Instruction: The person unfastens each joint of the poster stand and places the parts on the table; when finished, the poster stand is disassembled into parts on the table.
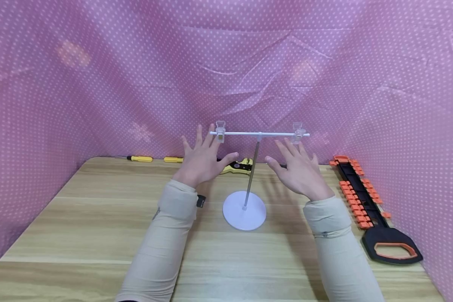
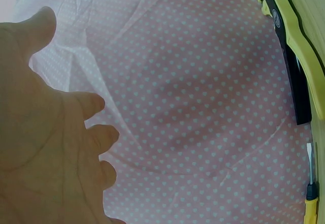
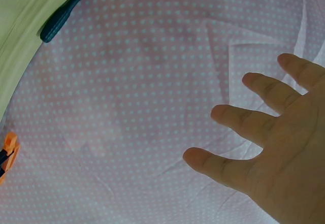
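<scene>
A white stand has a round base (image 1: 237,220) on the table, a thin metal pole (image 1: 251,176) and a white crossbar (image 1: 241,134) on top. A clear clip (image 1: 220,131) sits near the bar's left end, another clear clip (image 1: 298,132) near its right end. My left hand (image 1: 204,161) is raised with fingers spread, its fingertips close to the left clip; whether they touch is unclear. With fingers spread too, my right hand (image 1: 300,174) is held up below the right clip. Nothing shows in either palm in the wrist views.
Yellow-and-black wire strippers (image 2: 299,46), a yellow-handled screwdriver (image 1: 141,159), another yellow handle (image 1: 173,160) and a dark-handled tool (image 3: 63,18) lie along the back edge. At right lies a black rack with orange clips (image 1: 362,193). Pink dotted cloth (image 1: 98,84) surrounds the wooden table (image 1: 79,235).
</scene>
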Demonstrator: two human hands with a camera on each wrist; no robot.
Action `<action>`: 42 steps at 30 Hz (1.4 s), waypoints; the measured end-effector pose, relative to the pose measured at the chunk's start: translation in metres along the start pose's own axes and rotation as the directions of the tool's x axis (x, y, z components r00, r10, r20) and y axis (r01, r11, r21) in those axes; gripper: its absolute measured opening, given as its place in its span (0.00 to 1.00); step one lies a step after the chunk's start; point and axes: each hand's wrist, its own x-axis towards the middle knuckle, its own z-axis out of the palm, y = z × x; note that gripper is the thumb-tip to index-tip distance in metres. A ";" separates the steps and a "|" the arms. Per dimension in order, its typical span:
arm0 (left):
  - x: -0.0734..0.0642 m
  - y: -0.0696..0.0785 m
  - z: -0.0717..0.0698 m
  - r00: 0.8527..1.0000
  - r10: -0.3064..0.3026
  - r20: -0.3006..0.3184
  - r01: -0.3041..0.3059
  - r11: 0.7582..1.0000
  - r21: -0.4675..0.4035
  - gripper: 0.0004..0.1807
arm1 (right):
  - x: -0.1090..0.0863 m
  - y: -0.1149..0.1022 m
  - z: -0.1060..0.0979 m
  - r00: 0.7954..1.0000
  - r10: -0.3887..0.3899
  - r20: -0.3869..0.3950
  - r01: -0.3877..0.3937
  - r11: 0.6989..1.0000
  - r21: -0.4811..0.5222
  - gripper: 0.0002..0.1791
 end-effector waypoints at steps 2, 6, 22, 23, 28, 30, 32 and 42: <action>0.000 0.000 -0.001 1.000 -0.001 0.004 0.001 1.000 0.002 0.53 | 0.000 0.000 0.000 1.000 0.002 0.003 -0.001 1.000 -0.003 0.50; 0.000 0.000 -0.003 1.000 -0.004 0.007 0.004 1.000 -0.001 0.53 | 0.000 -0.002 -0.002 1.000 -0.003 0.005 0.003 1.000 -0.008 0.49; 0.002 0.000 -0.005 1.000 0.007 0.002 -0.007 0.999 -0.044 0.53 | -0.004 -0.010 -0.003 0.998 -0.056 -0.003 0.056 0.998 -0.002 0.46; 0.003 0.000 -0.005 1.000 0.014 0.003 -0.014 0.999 -0.050 0.53 | -0.004 -0.010 -0.003 0.998 -0.070 -0.007 0.070 0.998 0.007 0.45; 0.006 0.001 -0.004 0.997 0.055 0.048 -0.049 0.993 -0.112 0.51 | -0.004 -0.011 0.000 0.977 -0.213 -0.019 0.213 0.970 0.119 0.35; 0.006 0.002 -0.004 0.995 0.076 0.060 -0.065 0.983 -0.172 0.50 | -0.003 -0.013 0.001 0.961 -0.275 -0.032 0.276 0.943 0.188 0.32; 0.006 0.003 -0.004 0.993 0.108 0.047 -0.094 0.965 -0.245 0.48 | -0.003 -0.015 0.002 0.946 -0.319 -0.053 0.322 0.915 0.243 0.31; 0.005 0.007 -0.004 0.980 0.198 0.030 -0.170 0.902 -0.396 0.44 | -0.009 -0.031 0.004 0.945 -0.278 -0.172 0.325 0.865 0.382 0.30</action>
